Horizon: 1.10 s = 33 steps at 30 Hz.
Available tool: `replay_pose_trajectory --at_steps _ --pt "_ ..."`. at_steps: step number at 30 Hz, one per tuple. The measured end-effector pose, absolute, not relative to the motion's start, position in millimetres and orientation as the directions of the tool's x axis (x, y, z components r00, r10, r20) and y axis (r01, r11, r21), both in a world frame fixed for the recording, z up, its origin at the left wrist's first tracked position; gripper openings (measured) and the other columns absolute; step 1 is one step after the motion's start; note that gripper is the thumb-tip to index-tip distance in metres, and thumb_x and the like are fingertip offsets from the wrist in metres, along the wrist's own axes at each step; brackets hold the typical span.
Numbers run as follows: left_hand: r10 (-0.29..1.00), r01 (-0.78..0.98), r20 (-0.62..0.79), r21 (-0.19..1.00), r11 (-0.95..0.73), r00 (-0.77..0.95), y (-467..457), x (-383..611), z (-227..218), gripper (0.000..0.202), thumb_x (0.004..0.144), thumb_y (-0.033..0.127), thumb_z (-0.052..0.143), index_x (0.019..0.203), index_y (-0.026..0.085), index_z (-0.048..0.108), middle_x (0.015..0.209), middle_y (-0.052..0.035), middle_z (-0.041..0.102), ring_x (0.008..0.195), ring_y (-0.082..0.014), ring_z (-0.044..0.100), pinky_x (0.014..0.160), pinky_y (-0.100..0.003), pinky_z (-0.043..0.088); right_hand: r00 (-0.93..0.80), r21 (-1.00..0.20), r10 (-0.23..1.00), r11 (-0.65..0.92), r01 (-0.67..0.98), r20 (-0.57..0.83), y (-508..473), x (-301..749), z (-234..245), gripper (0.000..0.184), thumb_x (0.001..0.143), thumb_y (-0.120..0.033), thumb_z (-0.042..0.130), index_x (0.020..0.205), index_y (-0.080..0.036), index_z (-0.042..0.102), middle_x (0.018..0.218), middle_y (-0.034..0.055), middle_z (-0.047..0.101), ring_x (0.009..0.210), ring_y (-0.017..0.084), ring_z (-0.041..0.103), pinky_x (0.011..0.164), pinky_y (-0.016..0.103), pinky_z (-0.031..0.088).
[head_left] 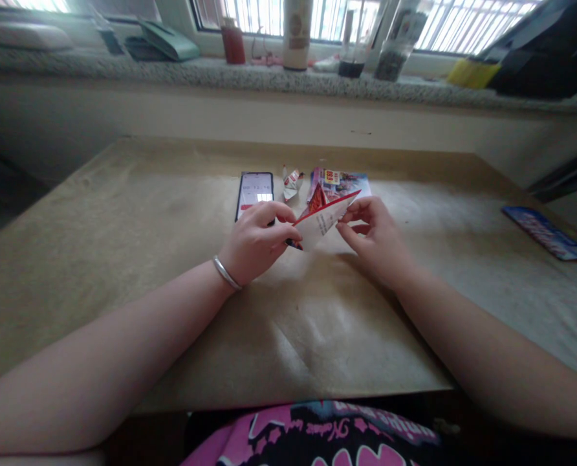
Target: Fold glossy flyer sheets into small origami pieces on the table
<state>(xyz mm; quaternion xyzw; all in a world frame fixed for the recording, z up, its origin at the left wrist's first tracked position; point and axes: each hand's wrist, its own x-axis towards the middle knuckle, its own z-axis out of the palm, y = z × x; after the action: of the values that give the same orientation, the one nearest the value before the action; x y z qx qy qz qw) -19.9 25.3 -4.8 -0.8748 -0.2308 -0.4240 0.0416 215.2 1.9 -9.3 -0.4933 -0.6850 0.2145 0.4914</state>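
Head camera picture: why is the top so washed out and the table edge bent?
In the head view the window glares, blown out by daylight; the wide lens bows the table edge; corners go dark and soft; the left hand, right hand and folded paper look sharp.

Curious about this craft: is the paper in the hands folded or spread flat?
Folded. The printed paper forms a pointed triangle with layered edges, pinched at its two ends by the left hand and the right hand.
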Motion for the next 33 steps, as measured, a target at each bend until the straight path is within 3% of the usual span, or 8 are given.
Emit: replay_pose_trajectory --at_steps 5,11,15,18,20,27,30,33 --pt "0.236 0.387 0.68 -0.075 -0.919 0.694 28.5 -25.0 0.0 0.019 0.087 0.015 0.053 0.074 0.019 0.067 0.092 -0.004 0.064 0.074 -0.0125 0.059 0.071 -0.028 0.05 -0.021 -0.827 0.899 0.411 0.383 0.437 7.7 214.6 -17.2 0.048 0.072 -0.027 0.068 0.114 -0.028 0.043 0.116 0.0046 0.053 0.079 0.013 0.062 0.064 0.028 0.057" --pt "0.266 0.406 0.64 -0.079 -0.91 0.721 28.0 -28.0 1.2 0.021 0.077 0.011 0.05 0.084 0.022 0.067 0.108 -0.0054 0.064 0.095 -0.0197 0.059 0.085 -0.037 0.049 -0.21 -0.711 0.849 0.522 0.47 0.485 9.6 227.3 -9.9 0.01 0.075 -0.023 0.065 0.083 -0.021 0.058 0.112 0.007 0.056 0.1 0.019 0.06 0.065 0.028 0.057" --pt "0.283 0.368 0.605 -0.017 -0.93 0.744 24.9 -27.7 4.5 0.03 0.075 0.018 0.056 0.103 0.023 0.064 0.113 -0.0055 0.065 0.101 -0.0217 0.059 0.092 -0.04 0.046 -0.292 -0.699 0.838 0.545 0.463 0.461 13.9 240.8 -7.3 0.006 0.075 -0.023 0.065 0.077 -0.02 0.061 0.11 0.0072 0.059 0.095 0.018 0.062 0.072 0.032 0.058" --pt "0.335 0.394 0.606 0.039 -0.918 0.721 24.6 -26.8 3.5 0.054 0.078 0.027 0.061 0.131 0.021 0.047 0.11 -0.0058 0.067 0.102 -0.0199 0.06 0.095 -0.037 0.044 -0.339 -0.65 0.813 0.583 0.488 0.474 16.2 249.5 -6.2 0.005 0.076 -0.023 0.065 0.074 -0.02 0.062 0.11 0.0072 0.06 0.098 0.019 0.061 0.073 0.033 0.057" --pt "0.369 0.415 0.588 0.062 -0.908 0.719 25.1 -26.5 1.6 0.062 0.081 0.03 0.062 0.137 0.021 0.038 0.104 -0.0039 0.07 0.098 -0.0175 0.062 0.097 -0.036 0.042 -0.391 -0.601 0.788 0.615 0.51 0.475 16.7 253.4 -4.8 0.004 0.076 -0.022 0.065 0.074 -0.02 0.062 0.111 0.0072 0.061 0.101 0.02 0.06 0.076 0.034 0.057" --pt "0.295 0.396 0.454 -0.142 -0.907 0.841 19.9 -23.9 4.5 0.023 0.088 0.028 0.055 0.11 0.03 0.063 0.103 0.0028 0.071 0.095 -0.0164 0.065 0.104 -0.04 0.034 -0.61 -0.386 0.694 0.72 0.577 0.382 18.6 258.9 -4.6 0.006 0.078 -0.019 0.061 0.074 -0.022 0.065 0.113 0.0072 0.062 0.1 0.019 0.061 0.089 0.039 0.051" --pt "0.286 0.396 0.432 -0.188 -0.899 0.855 16.2 -21.1 6.8 0.026 0.089 0.024 0.053 0.112 0.03 0.063 0.116 0.0015 0.068 0.1 -0.0172 0.065 0.106 -0.042 0.031 -0.611 -0.349 0.703 0.711 0.611 0.363 19.5 259.0 -7.1 0.008 0.078 -0.019 0.059 0.075 -0.022 0.066 0.115 0.0075 0.061 0.102 0.02 0.062 0.089 0.039 0.05" --pt "0.292 0.391 0.413 -0.178 -0.903 0.863 14.9 -18.9 5.6 0.023 0.091 0.026 0.051 0.109 0.028 0.065 0.112 0.0007 0.069 0.102 -0.0174 0.064 0.107 -0.043 0.031 -0.618 -0.327 0.705 0.709 0.625 0.348 19.4 258.5 -7.6 0.009 0.078 -0.018 0.059 0.077 -0.022 0.067 0.117 0.0088 0.061 0.104 0.021 0.061 0.091 0.04 0.05"
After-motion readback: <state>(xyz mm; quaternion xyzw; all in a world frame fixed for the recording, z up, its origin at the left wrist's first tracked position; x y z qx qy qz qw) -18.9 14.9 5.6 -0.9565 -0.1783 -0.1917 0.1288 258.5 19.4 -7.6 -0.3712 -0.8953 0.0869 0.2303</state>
